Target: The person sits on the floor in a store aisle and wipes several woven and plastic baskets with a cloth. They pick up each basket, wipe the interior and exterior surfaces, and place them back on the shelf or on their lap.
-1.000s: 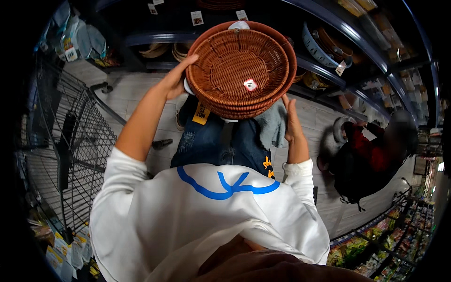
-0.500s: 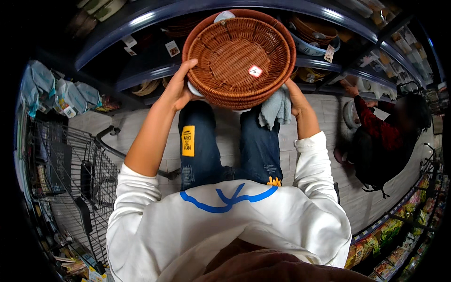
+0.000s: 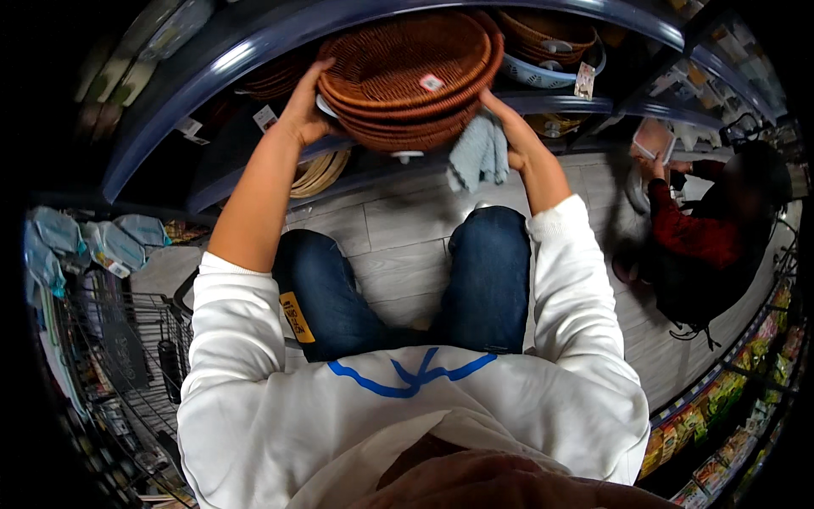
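Observation:
Between my two hands is a stack of round brown wicker baskets, tilted so the woven inside of the top one shows. A small red-edged sticker lies in that top basket. My left hand grips the stack's left side, thumb up over the rim. On the right side, my right hand holds the stack and also a crumpled grey-blue cloth, which hangs below the rim. White tabs stick out under the baskets. The stack is at the shelf opening, partly under the upper shelf's edge.
More wicker baskets and a light blue plastic basket stand on the shelf to the right. A shopping cart is at the left. At the right another person crouches, holding a clear box. Packaged goods line the lower right.
Both hands have carried the basket stack forward and slightly left, to the shelf, and tilted it. My knees are now bent lower. The other person now holds up a box.

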`<state>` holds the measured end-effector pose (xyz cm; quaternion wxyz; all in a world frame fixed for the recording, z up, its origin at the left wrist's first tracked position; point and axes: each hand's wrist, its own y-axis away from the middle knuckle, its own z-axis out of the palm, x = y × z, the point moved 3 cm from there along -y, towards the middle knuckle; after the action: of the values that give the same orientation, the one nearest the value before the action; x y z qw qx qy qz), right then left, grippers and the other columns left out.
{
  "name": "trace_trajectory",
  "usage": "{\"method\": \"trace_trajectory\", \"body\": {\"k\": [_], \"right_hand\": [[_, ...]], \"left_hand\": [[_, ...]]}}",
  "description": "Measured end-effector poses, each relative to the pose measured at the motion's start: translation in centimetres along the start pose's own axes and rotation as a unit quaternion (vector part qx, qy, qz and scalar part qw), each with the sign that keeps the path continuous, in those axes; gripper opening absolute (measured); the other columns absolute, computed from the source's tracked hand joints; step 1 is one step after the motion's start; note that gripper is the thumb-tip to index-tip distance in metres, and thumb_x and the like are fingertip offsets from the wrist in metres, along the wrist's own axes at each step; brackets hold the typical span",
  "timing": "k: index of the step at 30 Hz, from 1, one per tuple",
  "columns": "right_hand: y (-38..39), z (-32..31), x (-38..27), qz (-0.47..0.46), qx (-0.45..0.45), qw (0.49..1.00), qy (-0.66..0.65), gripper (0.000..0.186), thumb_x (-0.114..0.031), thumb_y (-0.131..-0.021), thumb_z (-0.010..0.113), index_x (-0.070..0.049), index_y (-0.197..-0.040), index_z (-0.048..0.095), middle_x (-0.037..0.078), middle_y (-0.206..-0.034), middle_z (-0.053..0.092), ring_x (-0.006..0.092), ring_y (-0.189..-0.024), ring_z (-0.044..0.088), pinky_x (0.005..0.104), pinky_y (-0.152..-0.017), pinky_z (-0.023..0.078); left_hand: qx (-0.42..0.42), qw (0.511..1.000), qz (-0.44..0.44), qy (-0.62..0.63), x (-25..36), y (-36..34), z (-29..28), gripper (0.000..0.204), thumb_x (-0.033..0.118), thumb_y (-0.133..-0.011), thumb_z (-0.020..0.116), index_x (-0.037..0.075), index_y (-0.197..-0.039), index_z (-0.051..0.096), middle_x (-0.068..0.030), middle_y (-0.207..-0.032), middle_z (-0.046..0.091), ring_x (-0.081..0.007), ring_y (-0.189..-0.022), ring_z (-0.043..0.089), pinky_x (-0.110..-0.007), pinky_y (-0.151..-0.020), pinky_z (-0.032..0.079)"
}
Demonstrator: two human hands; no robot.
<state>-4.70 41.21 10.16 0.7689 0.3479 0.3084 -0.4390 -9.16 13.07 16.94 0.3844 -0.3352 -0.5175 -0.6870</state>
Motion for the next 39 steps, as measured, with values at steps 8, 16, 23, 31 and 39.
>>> {"method": "trace_trajectory", "body": {"k": [8, 16, 23, 31, 39], "right_hand": [[-9.4, -3.3, -2.2, -0.065, 0.082, 0.994, -0.009, 0.048, -0.032, -0.083, 0.065, -0.003, -0.120, 0.053, 0.012, -0.117, 0.059, 0.0261, -0.105, 0.058, 0.0405, -0.090, 0.047], [-12.2, -2.6, -2.8, -0.177, 0.150, 0.973, -0.004, 0.038, -0.020, -0.082, 0.065, -0.005, -0.115, 0.055, 0.012, -0.109, 0.060, 0.0269, -0.096, 0.059, 0.0400, -0.083, 0.048], [-8.1, -6.9, -0.5, -0.037, 0.128, 0.958, -0.255, 0.055, -0.042, -0.076, 0.070, -0.001, -0.110, 0.055, 0.020, -0.106, 0.060, 0.0304, -0.095, 0.061, 0.0431, -0.085, 0.050], [-5.8, -8.7, -6.1, -0.067, 0.155, 0.958, -0.232, 0.040, -0.033, -0.087, 0.059, -0.005, -0.116, 0.053, 0.013, -0.102, 0.063, 0.0287, -0.087, 0.062, 0.0464, -0.071, 0.051], [-9.2, -15.1, -4.9, -0.119, 0.230, 0.939, -0.226, 0.025, -0.022, -0.080, 0.062, -0.004, -0.096, 0.058, 0.015, -0.093, 0.063, 0.0297, -0.078, 0.062, 0.0448, -0.074, 0.051]], "left_hand": [[0.057, 0.993, 0.060, 0.082, 0.6, -6.3, 0.4, 0.064, 0.047, -0.086, 0.051, 0.010, -0.135, 0.033, -0.0176, -0.140, 0.029, -0.0395, -0.132, 0.024, -0.066, -0.103, 0.017], [0.046, 0.971, 0.164, 0.167, 0.3, -11.8, 1.1, 0.063, 0.047, -0.091, 0.042, 0.012, -0.139, 0.023, -0.0163, -0.143, 0.021, -0.0375, -0.134, 0.019, -0.062, -0.106, 0.011], [-0.015, 0.949, 0.018, 0.313, -4.0, -11.1, 4.3, 0.072, 0.053, -0.092, 0.033, 0.015, -0.145, 0.003, -0.0152, -0.150, 0.001, -0.0378, -0.137, 0.009, -0.059, -0.110, 0.014], [-0.212, 0.923, 0.116, 0.300, -2.5, -16.9, 5.6, 0.056, 0.040, -0.097, 0.021, 0.009, -0.143, 0.019, -0.0150, -0.148, 0.018, -0.0353, -0.137, 0.013, -0.052, -0.112, 0.014], [0.027, 0.942, -0.024, 0.334, -4.8, -12.5, 7.1, 0.052, 0.029, -0.096, 0.038, 0.011, -0.141, 0.023, -0.0174, -0.144, 0.025, -0.0367, -0.127, 0.035, -0.050, -0.103, 0.032]]}}
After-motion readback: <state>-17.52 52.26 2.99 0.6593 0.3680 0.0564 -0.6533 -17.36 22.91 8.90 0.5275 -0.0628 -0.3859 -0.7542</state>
